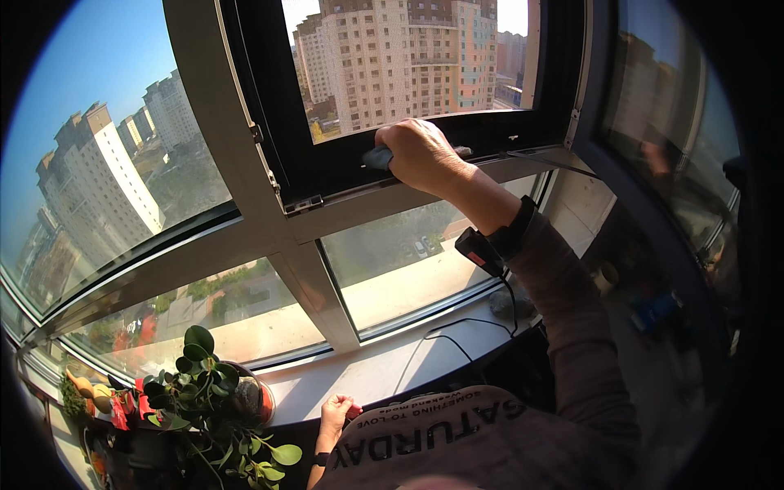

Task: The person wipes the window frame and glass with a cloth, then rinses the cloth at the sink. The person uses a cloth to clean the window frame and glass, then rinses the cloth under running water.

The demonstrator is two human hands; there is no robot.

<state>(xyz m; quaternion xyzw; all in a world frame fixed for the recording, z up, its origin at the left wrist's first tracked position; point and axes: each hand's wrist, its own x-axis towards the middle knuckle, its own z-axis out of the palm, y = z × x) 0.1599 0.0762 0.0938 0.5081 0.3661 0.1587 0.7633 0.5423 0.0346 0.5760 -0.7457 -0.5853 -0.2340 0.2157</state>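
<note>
My right hand (422,153) is closed around a blue-grey cloth (378,157). It presses the cloth against the bottom rail of a black window frame (288,116), whose opening is covered by a fine mesh screen (392,67). A pale bit of the bunched cloth or another scrap (463,150) pokes out on the other side of this hand. Low in the view, my left hand (337,416) hovers by the front edge of the white windowsill (318,392), fingers curled. Whether anything lies between those fingers is too small to make out.
An opened window sash (667,153) stands at the right. A metal stay (554,164) reaches toward it. A black device (481,251) with a cable (471,320) hangs at my right wrist. On the sill are a stone (509,303), a potted plant (199,380) and gourds (92,392).
</note>
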